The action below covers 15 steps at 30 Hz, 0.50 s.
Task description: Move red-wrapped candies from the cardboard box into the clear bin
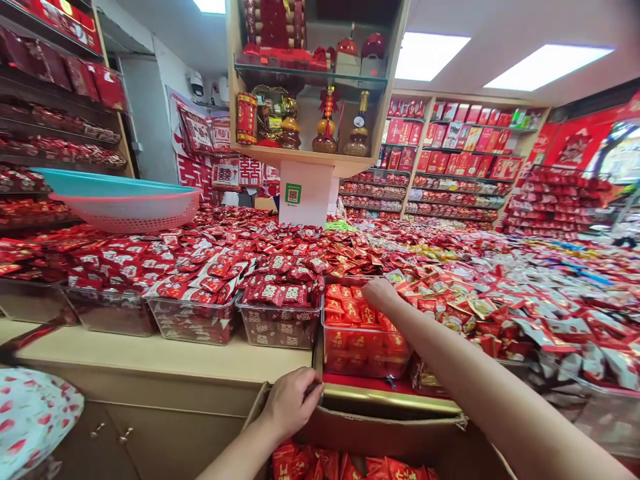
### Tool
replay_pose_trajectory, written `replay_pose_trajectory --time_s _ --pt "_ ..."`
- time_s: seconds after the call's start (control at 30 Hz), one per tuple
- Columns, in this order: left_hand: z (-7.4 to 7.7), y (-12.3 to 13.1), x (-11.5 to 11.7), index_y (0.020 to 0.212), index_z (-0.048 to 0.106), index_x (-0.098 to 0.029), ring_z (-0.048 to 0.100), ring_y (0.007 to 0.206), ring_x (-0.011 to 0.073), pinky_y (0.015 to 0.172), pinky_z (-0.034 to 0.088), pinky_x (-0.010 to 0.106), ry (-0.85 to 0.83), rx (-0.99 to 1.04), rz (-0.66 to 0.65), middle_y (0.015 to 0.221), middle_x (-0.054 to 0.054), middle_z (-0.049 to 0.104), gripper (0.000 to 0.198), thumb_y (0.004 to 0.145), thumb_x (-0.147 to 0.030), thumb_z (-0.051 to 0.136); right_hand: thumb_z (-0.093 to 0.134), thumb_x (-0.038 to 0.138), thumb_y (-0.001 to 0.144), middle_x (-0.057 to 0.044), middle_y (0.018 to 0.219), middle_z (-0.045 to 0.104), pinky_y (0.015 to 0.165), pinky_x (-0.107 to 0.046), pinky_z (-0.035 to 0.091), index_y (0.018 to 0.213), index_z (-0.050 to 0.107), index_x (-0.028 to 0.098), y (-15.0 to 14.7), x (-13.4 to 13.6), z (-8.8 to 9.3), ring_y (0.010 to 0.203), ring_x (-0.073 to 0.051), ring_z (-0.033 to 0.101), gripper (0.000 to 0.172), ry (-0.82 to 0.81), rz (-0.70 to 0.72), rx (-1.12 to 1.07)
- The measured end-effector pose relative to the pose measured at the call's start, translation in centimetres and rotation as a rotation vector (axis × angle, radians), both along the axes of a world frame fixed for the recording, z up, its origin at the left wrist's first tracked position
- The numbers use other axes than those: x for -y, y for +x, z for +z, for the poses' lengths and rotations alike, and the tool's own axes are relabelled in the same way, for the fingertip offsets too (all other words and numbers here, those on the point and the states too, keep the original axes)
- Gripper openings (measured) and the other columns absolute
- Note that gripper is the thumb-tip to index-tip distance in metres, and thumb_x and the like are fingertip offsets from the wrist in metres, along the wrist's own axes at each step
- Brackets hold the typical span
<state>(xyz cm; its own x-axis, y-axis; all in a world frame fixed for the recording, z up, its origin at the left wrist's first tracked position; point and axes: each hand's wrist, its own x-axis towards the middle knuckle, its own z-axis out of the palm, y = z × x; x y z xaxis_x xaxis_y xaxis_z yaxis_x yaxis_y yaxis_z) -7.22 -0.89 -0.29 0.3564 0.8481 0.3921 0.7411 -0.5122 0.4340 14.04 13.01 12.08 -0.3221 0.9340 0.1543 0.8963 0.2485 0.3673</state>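
My right hand reaches forward into a clear plastic bin filled with small red-and-gold sweet packets. Its fingers curl down among the packets, and what they hold is hidden. My left hand is closed on the rim of a cardboard box at the counter's front edge. Inside that box lie more red packets.
Clear bins heaped with red wrapped sweets cover the counter. A stack of teal and pink baskets sits at the left. Shelves of red boxes line the back wall. A central display shelf holds ornaments. Beige cabinet doors are below.
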Motion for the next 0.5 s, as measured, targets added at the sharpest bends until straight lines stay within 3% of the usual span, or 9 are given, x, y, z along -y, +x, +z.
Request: replay_pose_trajectory --time_s 0.1,0.2,0.33,0.4,0.43,0.5 --pt "0.1 0.0 0.0 0.076 0.053 -0.02 0.054 0.067 0.015 0.06 0.038 0.023 -0.007 0.009 0.003 0.072 0.002 0.059 0.017 0.078 -0.025 0.038 0.044 0.03 0.081 -0.004 0.085 0.059 0.07 -0.033 0.044 0.085 0.056 0.011 0.4 -0.6 -0.5 0.077 -0.013 0.056 0.023 -0.052 -0.033 -0.015" --pt "0.2 0.1 0.1 0.076 0.053 -0.02 0.053 0.067 0.0152 0.06 0.037 0.023 -0.018 0.012 0.002 0.072 0.002 0.059 0.017 0.079 -0.026 0.037 0.046 0.022 0.08 -0.006 0.079 0.061 0.066 -0.028 0.044 0.079 0.058 0.01 0.5 -0.3 0.7 0.074 -0.014 0.057 0.017 -0.069 -0.001 -0.039" --pt "0.2 0.0 0.0 0.077 0.053 -0.021 0.053 0.068 0.0149 0.061 0.037 0.023 -0.024 0.014 -0.025 0.073 0.002 0.059 0.018 0.08 -0.026 0.036 0.041 0.009 0.077 -0.013 0.08 0.061 0.064 -0.027 0.041 0.078 0.06 0.01 -0.3 4.3 3.3 0.077 -0.018 0.057 0.019 0.01 0.073 -0.085" --pt "0.2 -0.2 0.0 0.079 0.052 -0.021 0.053 0.068 0.0144 0.061 0.037 0.023 -0.022 0.018 -0.037 0.073 0.002 0.058 0.017 0.08 -0.026 0.036 0.04 0.011 0.077 -0.01 0.08 0.061 0.063 -0.025 0.04 0.079 0.059 0.013 -1.2 8.5 3.2 0.075 -0.017 0.056 0.019 0.037 0.197 -0.127" --pt "0.2 -0.3 0.1 0.08 0.052 -0.02 0.052 0.067 0.0142 0.061 0.037 0.023 -0.017 0.014 -0.051 0.073 0.001 0.058 0.015 0.079 -0.027 0.038 0.042 0.014 0.076 -0.007 0.073 0.06 0.059 -0.024 0.039 0.074 0.058 0.014 -1.6 10.9 2.3 0.068 -0.015 0.055 0.016 0.018 0.356 -0.176" --pt "0.1 -0.6 0.3 0.083 0.05 -0.02 0.051 0.065 0.0144 0.06 0.037 0.024 0.004 -0.02 -0.097 0.072 0.001 0.056 0.015 0.074 -0.031 0.046 0.045 0.019 0.075 -0.001 0.062 0.058 0.051 -0.02 0.037 0.064 0.056 0.017 -2.4 15.2 -1.4 0.056 -0.011 0.051 0.016 -0.067 0.675 -0.268"
